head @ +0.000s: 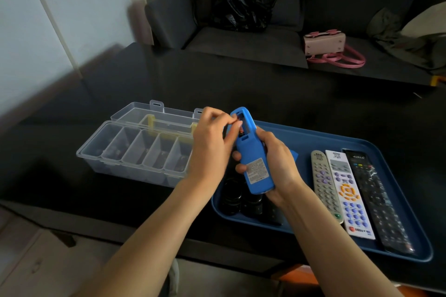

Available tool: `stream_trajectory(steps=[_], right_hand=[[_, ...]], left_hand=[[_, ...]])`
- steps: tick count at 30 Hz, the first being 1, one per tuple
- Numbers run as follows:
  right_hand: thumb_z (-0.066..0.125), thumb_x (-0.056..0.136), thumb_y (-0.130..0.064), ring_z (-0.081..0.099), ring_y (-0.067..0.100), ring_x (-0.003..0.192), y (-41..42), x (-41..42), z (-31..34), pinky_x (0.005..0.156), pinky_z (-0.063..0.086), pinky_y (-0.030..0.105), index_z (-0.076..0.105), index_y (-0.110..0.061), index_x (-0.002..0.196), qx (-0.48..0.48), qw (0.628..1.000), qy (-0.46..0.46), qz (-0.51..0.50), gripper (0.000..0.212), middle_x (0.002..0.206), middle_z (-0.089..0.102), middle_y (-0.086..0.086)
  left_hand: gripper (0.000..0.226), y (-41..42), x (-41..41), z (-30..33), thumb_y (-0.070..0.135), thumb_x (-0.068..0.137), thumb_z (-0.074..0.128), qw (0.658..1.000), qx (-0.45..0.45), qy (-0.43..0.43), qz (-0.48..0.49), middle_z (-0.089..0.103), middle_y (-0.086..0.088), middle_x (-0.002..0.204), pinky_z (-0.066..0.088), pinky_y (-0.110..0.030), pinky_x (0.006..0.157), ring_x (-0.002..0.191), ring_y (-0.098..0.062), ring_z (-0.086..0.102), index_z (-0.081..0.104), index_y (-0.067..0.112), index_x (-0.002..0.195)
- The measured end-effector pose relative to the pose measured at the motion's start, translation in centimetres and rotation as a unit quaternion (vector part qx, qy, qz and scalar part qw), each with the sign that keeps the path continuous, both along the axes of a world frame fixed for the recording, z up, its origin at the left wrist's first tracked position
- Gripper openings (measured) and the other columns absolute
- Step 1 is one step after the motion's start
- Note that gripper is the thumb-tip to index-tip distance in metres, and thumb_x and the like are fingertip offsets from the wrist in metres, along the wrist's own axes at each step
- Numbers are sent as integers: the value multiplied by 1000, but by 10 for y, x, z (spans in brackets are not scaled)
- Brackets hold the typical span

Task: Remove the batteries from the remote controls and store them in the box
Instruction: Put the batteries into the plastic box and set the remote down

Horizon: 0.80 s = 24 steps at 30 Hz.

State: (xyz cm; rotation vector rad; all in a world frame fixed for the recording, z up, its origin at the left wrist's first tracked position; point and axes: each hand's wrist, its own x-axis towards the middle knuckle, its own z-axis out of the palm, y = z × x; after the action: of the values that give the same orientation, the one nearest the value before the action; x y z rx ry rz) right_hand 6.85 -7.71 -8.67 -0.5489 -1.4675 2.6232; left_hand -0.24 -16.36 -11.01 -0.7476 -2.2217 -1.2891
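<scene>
My right hand grips a blue-sleeved remote from the right, back side up, tilted above the blue tray. Its battery compartment near the top is uncovered. My left hand reaches in from the left, fingertips curled at a battery in that compartment. The clear plastic box with several compartments stands open on the table to the left of the tray, lid folded back.
On the tray lie a grey remote, a white remote and a black remote side by side, with dark remotes under my hands. A sofa behind the black table holds a black bag and a pink handbag.
</scene>
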Motion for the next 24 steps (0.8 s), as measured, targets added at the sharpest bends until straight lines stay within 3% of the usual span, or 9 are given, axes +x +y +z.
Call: stream_trajectory(steps=[5,8,12,16,19,22,24], right_hand=[[37,100,-26,52,16,52,2,2,1,40,44,24,56,-4,106,-8,1000,7,-20,30,71,60,11],[36,100,-25,52,15,53,3,4,-1,40,44,24,56,-4,104,16,1000,4,-24,30,72,59,10],[36,100,-24,52,15,52,6,7,-3,41,44,24,55,-4,98,55,998,-1,-39,28,66,57,9],[36,100,-23,52,16,54,9,8,-4,41,44,24,56,-3,98,57,998,-4,-33,29,69,57,10],[37,100,-25,53,17,57,13,8,-6,42,44,25,58,-2,102,46,998,-20,-40,31,78,59,14],[37,100,-27,53,18,58,14,10,-8,42,44,24,58,-2,110,16,998,-39,-55,34,89,61,16],[37,100,-26,52,18,58,13,12,-8,42,44,23,58,-3,110,0,997,-46,-58,33,89,62,16]], left_hand=[[41,0,6,3,34,98,35,996,-53,-2,-66,39,8,93,40,-4,52,57,3,48,62,4,93],[53,-1,7,2,42,95,23,992,-102,2,-79,37,11,89,33,-10,47,56,-1,46,62,7,93],[56,1,10,2,46,93,20,982,-169,10,-83,43,4,85,37,-21,48,58,-11,54,61,10,102],[49,1,9,1,44,96,29,982,-170,34,-69,41,5,76,37,-27,46,56,-14,51,61,9,83],[41,2,6,3,31,98,35,984,-122,-77,-104,44,5,79,41,-27,59,65,-12,52,63,5,84],[33,1,7,9,16,100,33,959,-21,-223,-176,44,6,88,37,-6,73,79,-1,50,58,12,121],[38,-2,5,11,9,99,33,939,6,-279,-202,46,5,102,35,-8,83,85,3,47,46,15,134]])
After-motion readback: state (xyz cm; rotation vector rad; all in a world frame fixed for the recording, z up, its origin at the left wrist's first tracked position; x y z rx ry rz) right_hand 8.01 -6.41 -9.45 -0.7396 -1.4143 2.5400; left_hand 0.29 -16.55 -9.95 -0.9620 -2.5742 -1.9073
